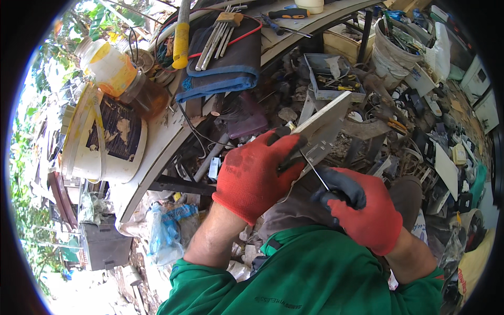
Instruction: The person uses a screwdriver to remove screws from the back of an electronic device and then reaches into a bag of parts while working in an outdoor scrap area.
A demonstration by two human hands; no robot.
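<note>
My left hand (257,173), in a red glove with dark fingertips, grips the near end of a flat panel-like piece (326,121). One long edge of it is pale, and its face looks grey and metallic. My right hand (367,207), gloved alike, is closed round a screwdriver whose handle is hidden in the fingers. Its thin metal shaft (316,171) slants up and left to the panel's lower side near my left fingers. Whether the tip touches a screw cannot be made out.
On the bench (152,157) at left are a white bucket (79,152), a jar of brown liquid (147,97), a folded dark cloth (231,68), metal rods (218,44) and a yellow-handled tool (181,47). A grey tool tray (336,94), another bucket (391,60) and scrap fill the ground.
</note>
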